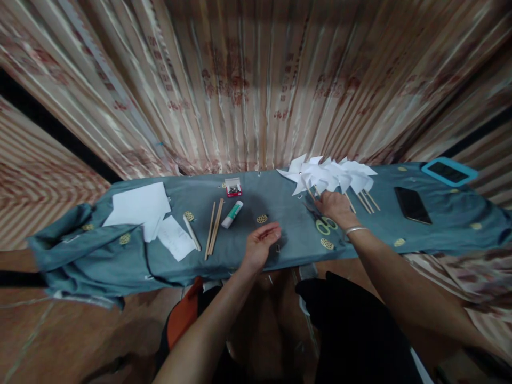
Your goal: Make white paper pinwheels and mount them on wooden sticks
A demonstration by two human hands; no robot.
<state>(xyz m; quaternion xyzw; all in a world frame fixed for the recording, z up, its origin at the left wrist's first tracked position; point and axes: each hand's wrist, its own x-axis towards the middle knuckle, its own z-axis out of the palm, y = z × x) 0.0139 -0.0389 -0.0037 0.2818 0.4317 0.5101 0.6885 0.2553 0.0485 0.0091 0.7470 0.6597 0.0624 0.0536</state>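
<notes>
White paper pinwheels (340,173) on thin wooden sticks lie in an overlapping row at the back of the cloth-covered table. My right hand (335,207), with a bracelet at the wrist, is closed around the stick of the leftmost pinwheel (299,172); its fingertips are partly hidden. Scissors (325,225) with yellow-green handles lie just beside and below that hand. Over the front middle of the table, my left hand (259,245) is held with its fingers loosely stretched and nothing in it. A glue stick (232,214) lies to its upper left.
Left of the glue stick are several loose wooden sticks (215,228), a white pen-like stick (192,232), and white paper sheets (138,205). A small red box (233,188) of pins stands behind. On the right lie a dark phone (413,205) and a blue-framed device (450,171). Curtains hang behind.
</notes>
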